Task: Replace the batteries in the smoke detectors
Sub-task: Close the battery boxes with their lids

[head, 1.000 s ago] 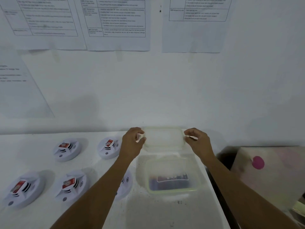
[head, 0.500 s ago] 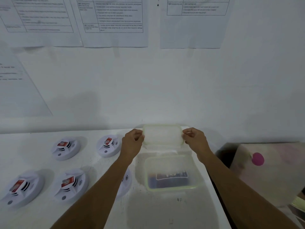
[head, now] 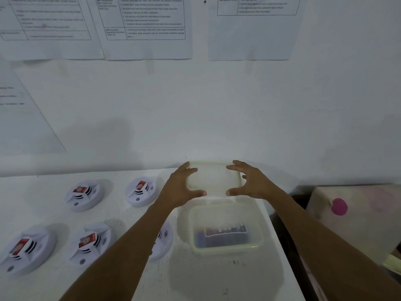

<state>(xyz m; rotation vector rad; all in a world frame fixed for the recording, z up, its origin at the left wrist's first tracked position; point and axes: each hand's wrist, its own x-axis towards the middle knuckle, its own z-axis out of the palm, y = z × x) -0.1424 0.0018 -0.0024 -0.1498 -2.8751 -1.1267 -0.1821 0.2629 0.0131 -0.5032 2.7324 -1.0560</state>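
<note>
Far left of container: four smoke detectors [head: 83, 195] in two rows on white table [head: 121, 216]; round, white, lying flat.
Detector look: each carries a red-labelled block across its middle, long axis slanting up to the right; dark slots beside it.
Just left of container: fifth detector [head: 163, 237], half hidden under the left forearm.
Left hand [head: 182, 187]: behind container, at lid's left end; fingers spread and straight, gripping nothing; contact with lid cannot be told.
Lid [head: 213, 177]: behind container, at the wall; lies flat, long axis left-right; translucent, greenish rim.
Container [head: 225, 250]: clear plastic tub [head: 225, 250], mouth up, long axis left-right, near table's right edge.
Batteries [head: 221, 235]: inside container, dark mass on the floor; blurred, direction unreadable.
Right hand [head: 249, 183]: behind container, at lid's right end; fingers spread wide, holding nothing; contact unclear.
Right of container: pale box [head: 358, 213] with pink dot [head: 339, 206], off the table.
Above container: printed sheets [head: 145, 27] on wall.
</note>
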